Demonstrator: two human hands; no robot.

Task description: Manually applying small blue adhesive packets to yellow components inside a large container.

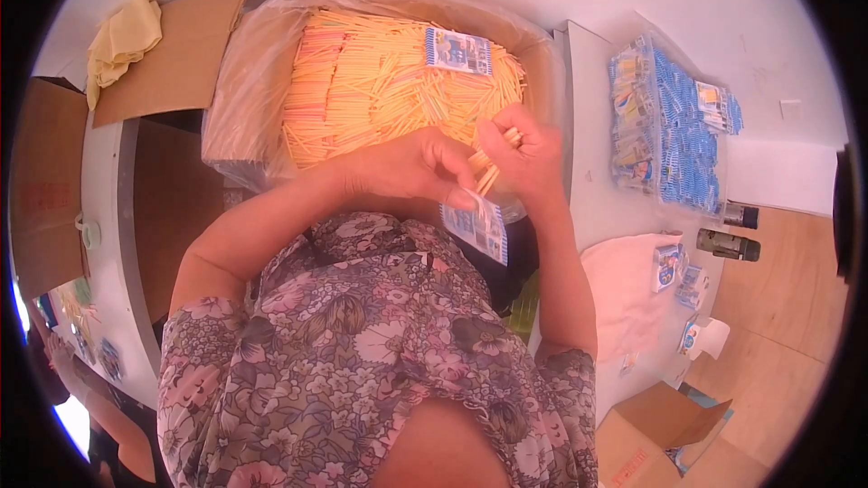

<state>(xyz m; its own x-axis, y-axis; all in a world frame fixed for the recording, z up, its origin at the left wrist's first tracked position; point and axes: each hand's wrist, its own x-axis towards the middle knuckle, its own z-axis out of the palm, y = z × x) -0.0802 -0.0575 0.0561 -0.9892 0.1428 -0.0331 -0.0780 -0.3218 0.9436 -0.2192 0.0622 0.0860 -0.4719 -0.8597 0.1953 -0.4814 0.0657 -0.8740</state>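
In my right hand (527, 158) is a small bunch of thin yellow sticks (485, 172), gripped in closed fingers with their ends pointing down. My left hand (411, 165) pinches the upper edge of a small clear and blue printed plastic packet (476, 233), which hangs tilted right below the sticks. The lower stick ends are at the packet's mouth; whether they are inside it I cannot tell. Just beyond my hands, a large carton lined with clear plastic (249, 95) holds a thick layer of loose yellow and pinkish sticks (362, 81). Another printed packet (459, 51) lies on top of them.
To the right, a clear bin (637, 183) is full of blue packets. A pink cloth (624, 285) with packets by it lies nearer. An open cardboard box (665, 425) stands at lower right. At left are a cardboard flap (172, 63), a yellow cloth (125, 41) and another person's arm (108, 416).
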